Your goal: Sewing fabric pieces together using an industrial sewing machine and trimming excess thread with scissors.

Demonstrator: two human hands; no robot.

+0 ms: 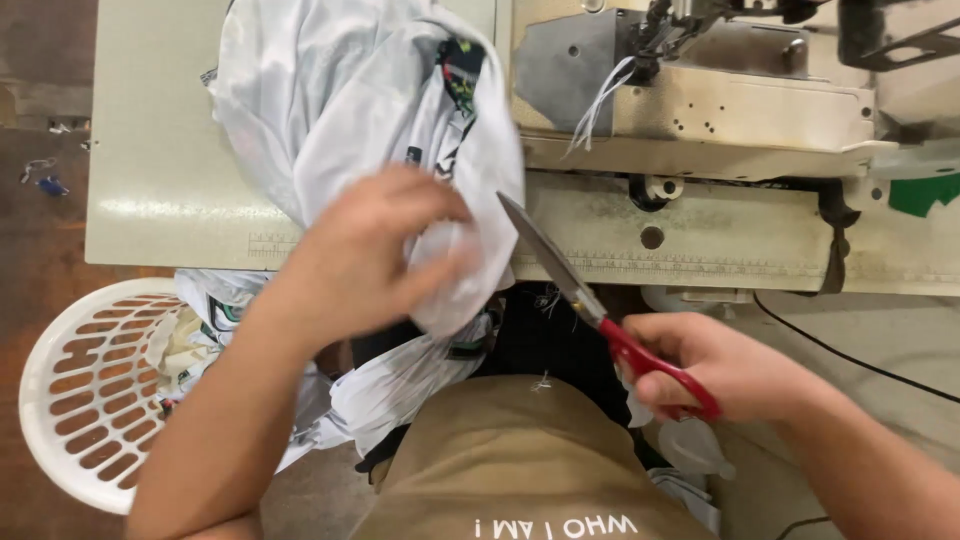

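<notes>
My left hand [375, 250] grips a bunched white garment [340, 90] that drapes from the sewing table down over my lap. A dark printed patch [462, 70] shows near the garment's top. My right hand [715, 365] holds red-handled scissors [600, 315], their blades shut and pointing up-left toward the cloth next to my left hand's fingers. The blade tip lies just beside the white fabric.
A cream sewing table [160, 150] carries an industrial sewing machine [700, 90] at the upper right with loose white threads [600, 100]. A white plastic basket [80, 390] with cloth pieces stands at the lower left. A black cable [850, 355] runs along the right.
</notes>
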